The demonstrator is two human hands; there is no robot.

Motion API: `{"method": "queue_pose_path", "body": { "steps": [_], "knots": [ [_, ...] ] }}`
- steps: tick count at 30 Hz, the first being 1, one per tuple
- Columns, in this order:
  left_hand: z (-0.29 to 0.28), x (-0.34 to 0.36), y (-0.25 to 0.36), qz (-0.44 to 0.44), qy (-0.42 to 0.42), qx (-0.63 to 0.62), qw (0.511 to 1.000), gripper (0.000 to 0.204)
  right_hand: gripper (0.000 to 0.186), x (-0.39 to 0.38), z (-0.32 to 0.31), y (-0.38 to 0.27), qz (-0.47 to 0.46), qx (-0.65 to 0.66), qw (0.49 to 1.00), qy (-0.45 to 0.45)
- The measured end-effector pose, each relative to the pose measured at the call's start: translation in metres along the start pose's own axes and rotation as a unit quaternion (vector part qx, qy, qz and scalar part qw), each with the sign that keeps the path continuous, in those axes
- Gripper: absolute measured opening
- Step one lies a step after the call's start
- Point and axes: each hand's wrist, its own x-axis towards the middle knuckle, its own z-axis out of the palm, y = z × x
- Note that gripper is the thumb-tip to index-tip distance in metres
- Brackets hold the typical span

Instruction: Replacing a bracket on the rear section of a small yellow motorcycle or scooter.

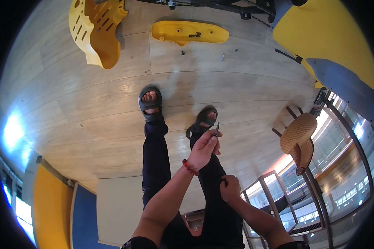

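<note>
My left hand (203,152), with a red beaded bracelet on its wrist, reaches out over my right leg. Thumb and fingers pinch a small, slim metal piece (217,128) with a pointed upper end, like a screwdriver bit. Its lower part is hidden in the fingers. Against my right thigh lies my right hand (230,188), its fingers curled in; whether anything is inside them is hidden. Past my feet, a yellow plastic panel (166,32) lies on the floor with a small dark part (194,35) in it. Near it are a dark screw (183,53) and a thin metal piece (222,57).
A slotted yellow plastic guard (108,50) stands at the far left. At the far right is a yellow and grey motorcycle body (328,33), with dark frame parts along the top edge. A woven hat (298,130) hangs at the right, beside a glass partition (340,166).
</note>
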Motion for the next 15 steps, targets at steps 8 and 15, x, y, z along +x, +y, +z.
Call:
{"method": "queue_pose_path", "body": {
  "steps": [8, 15],
  "knots": [
    [0.0003, 0.0032, 0.0038, -0.010, 0.022, 0.033, 0.999, 0.021, 0.019, 0.0042, -0.0096, -0.0067, 0.009, 0.009, 1.000, -0.011],
    [0.0032, 0.0051, 0.0059, -0.016, 0.031, 0.023, 0.999, 0.021, 0.018, 0.0057, -0.0108, -0.0088, -0.010, 0.016, 1.000, 0.003]
  ]
}}
